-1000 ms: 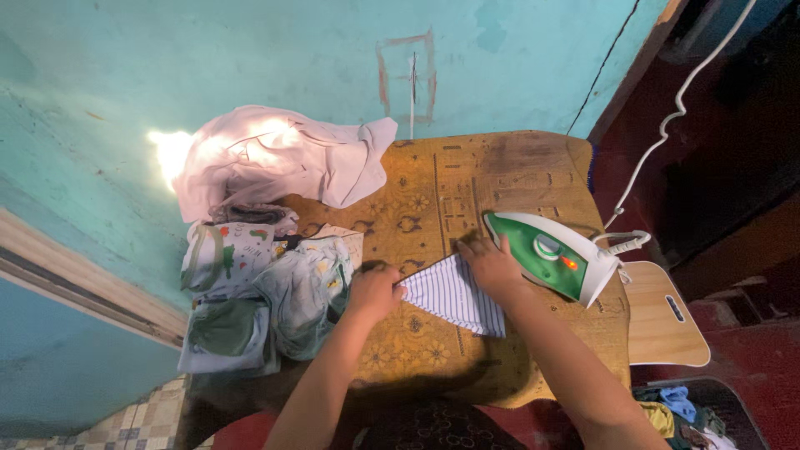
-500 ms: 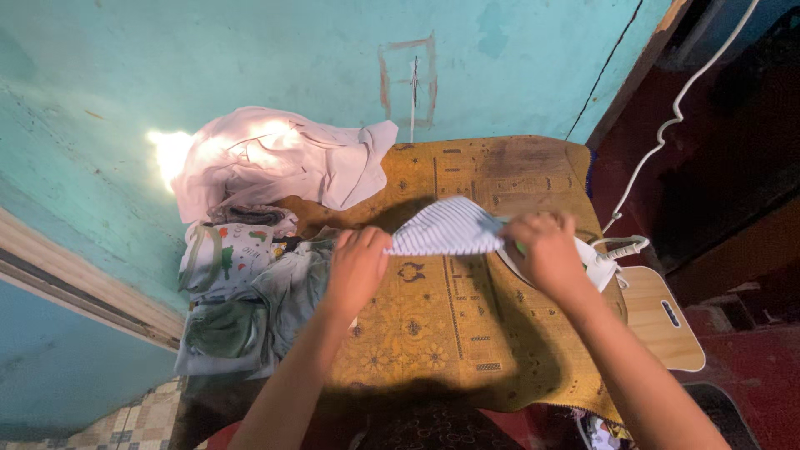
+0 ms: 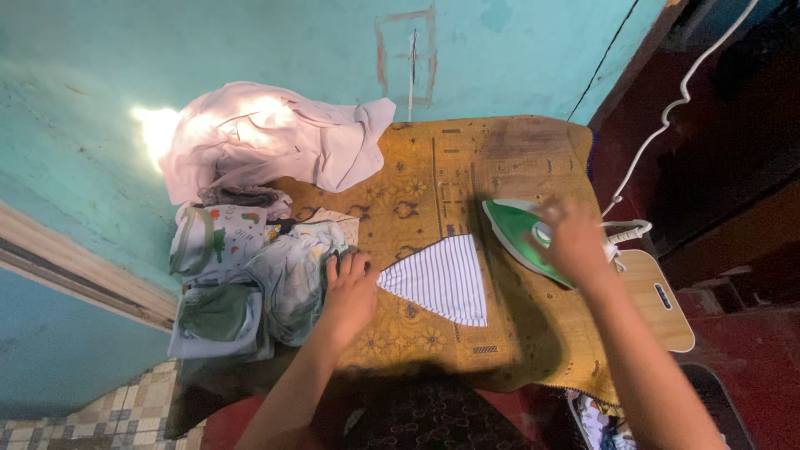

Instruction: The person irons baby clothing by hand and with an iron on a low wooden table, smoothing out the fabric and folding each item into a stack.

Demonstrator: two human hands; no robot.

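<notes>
1. At the far left, a stack of folded pale blue and green printed clothes (image 3: 242, 283) sits on the edge of the counter (image 3: 517, 158), which is covered by a mustard-yellow patterned cloth.
2. Behind that stack, towards the turquoise wall (image 3: 250, 42), lies a loose, crumpled pale pink garment (image 3: 267, 137), lit brightly on its left side.
3. The left hand (image 3: 350, 292) lies palm down with its fingers held together and pointing away from the person. It rests flat at the seam between the folded stack and the striped piece, touching the left corner of that piece.
4. A small white cloth with thin dark stripes (image 3: 442, 279) lies flat on the counter, between the two hands. It is roughly triangular, with its point up and its straight edge on the right.
5. Just to the right of the striped cloth stands a green and white iron (image 3: 521, 237), its tip pointing to the upper left, apart from the cloth.
6. The right hand (image 3: 575, 237) is closed over the iron's handle, gripping it; the hand looks slightly blurred.
7. A white cord (image 3: 667, 117) runs from the iron's rear up to the upper right.
8. At the far right, a pale wooden board end (image 3: 658, 300) sticks out past the yellow cloth.
</notes>
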